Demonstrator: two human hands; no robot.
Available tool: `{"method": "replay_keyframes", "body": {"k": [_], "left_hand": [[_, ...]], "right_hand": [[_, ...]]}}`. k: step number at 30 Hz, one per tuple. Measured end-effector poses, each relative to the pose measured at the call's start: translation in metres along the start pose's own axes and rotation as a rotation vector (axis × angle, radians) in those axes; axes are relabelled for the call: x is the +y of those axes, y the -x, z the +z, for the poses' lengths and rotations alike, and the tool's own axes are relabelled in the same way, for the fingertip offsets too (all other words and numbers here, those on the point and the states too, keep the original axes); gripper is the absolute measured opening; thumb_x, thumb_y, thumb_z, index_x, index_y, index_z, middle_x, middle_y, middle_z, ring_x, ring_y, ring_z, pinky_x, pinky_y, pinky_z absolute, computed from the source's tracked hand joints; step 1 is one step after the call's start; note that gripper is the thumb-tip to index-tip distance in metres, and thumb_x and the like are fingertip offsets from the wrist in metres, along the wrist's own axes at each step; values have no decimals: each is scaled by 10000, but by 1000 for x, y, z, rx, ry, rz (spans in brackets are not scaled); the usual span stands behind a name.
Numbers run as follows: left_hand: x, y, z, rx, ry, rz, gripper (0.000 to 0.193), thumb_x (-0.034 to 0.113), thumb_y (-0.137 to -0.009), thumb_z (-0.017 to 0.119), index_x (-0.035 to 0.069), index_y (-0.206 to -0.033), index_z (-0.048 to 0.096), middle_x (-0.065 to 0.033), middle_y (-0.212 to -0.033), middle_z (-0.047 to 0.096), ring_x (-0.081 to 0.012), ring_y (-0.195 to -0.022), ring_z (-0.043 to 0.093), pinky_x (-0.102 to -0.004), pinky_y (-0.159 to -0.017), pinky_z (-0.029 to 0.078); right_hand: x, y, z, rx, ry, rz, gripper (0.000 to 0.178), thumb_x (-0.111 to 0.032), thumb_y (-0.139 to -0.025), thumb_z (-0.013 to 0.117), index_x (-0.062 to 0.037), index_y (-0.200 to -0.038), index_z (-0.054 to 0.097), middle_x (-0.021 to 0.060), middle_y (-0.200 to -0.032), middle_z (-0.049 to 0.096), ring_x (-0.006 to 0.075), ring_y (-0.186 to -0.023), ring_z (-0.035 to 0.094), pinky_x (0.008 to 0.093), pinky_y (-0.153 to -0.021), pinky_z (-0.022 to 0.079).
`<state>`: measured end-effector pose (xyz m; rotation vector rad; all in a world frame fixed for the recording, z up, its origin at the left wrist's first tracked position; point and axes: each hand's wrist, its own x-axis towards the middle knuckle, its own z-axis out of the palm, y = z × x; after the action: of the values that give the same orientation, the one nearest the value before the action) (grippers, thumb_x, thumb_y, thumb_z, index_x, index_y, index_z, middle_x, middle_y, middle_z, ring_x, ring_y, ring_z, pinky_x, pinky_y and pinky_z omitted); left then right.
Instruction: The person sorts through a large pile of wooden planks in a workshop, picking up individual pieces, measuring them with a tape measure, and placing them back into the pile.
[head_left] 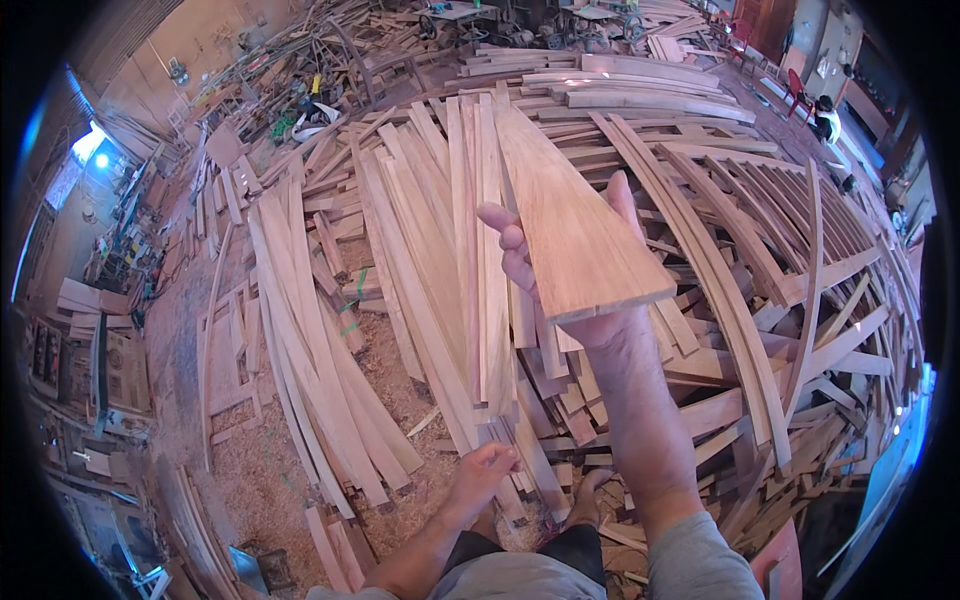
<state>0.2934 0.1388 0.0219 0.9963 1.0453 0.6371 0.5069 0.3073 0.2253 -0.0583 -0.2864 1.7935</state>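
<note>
A long, flat wooden board (pixel 590 235) lies along my raised right hand (pixel 612 326). The hand grips it from beneath, with the fingers round its left edge and the thumb up against its right edge. The near end of the board sits over the heel of my palm, and its far end points away over the stacks. The board hides most of the palm. Lower down, in front of my body, my left hand (pixel 484 474) is closed, its fingers curled in and nothing visible in them. It is nearest to the near ends of several planks (pixel 455 400).
Long planks (pixel 330 370) lie in rows on the floor among wood shavings (pixel 250 460). To the right are loose curved strips (pixel 715 270) and a slatted wooden frame (pixel 780 215). Scrap wood (pixel 270 80) is heaped at the back left. A red chair (pixel 797 90) stands far right.
</note>
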Motion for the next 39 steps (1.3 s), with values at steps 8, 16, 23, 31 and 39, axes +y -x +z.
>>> {"method": "replay_keyframes", "body": {"k": [8, 16, 23, 31, 39], "left_hand": [[-42, -40, -15, 113, 308, -225, 381, 358, -1017, 479, 8, -1139, 566, -108, -1077, 650, -183, -962, 627, -334, -859, 512], [-92, -126, 65, -18, 389, -468, 506, 471, -970, 542, 70, -1278, 530, -58, -1203, 602, -159, -1074, 565, -346, -881, 491], [-98, -158, 179, 63, 633, -330, 214, 103, -890, 579, 57, -1097, 604, 4, -877, 614, -100, -777, 571, -277, -701, 480], [-120, -204, 276, -109, 498, -336, 287, 72, -873, 561, 6, -1152, 582, -19, -935, 626, -108, -782, 561, -276, -708, 472], [-127, -284, 392, -345, 435, -485, 324, 206, -919, 597, 48, -1199, 563, -50, -1041, 645, -156, -923, 623, -322, -782, 517]], "right_hand": [[49, 114, -120, 406, -10, 287, 560, -588, -922, 469, -73, -1113, 577, 138, -936, 611, 221, -693, 577, 355, -654, 491], [93, 422, -204, 1072, 1750, 532, 550, -343, -705, 784, -11, -1074, 545, 148, -843, 592, 293, -735, 615, 438, -602, 503], [93, 455, -138, 1231, 1910, 132, 357, -427, -930, 547, -95, -1050, 599, 111, -946, 641, 320, -854, 594, 423, -792, 486], [27, 506, -190, 1321, 2168, 234, 452, -404, -760, 676, -36, -1012, 603, 185, -944, 607, 408, -869, 593, 490, -781, 491], [-91, 532, -255, 1157, 2547, -283, 671, -235, -635, 796, -29, -1172, 450, 215, -902, 565, 425, -762, 592, 507, -607, 500]]}}
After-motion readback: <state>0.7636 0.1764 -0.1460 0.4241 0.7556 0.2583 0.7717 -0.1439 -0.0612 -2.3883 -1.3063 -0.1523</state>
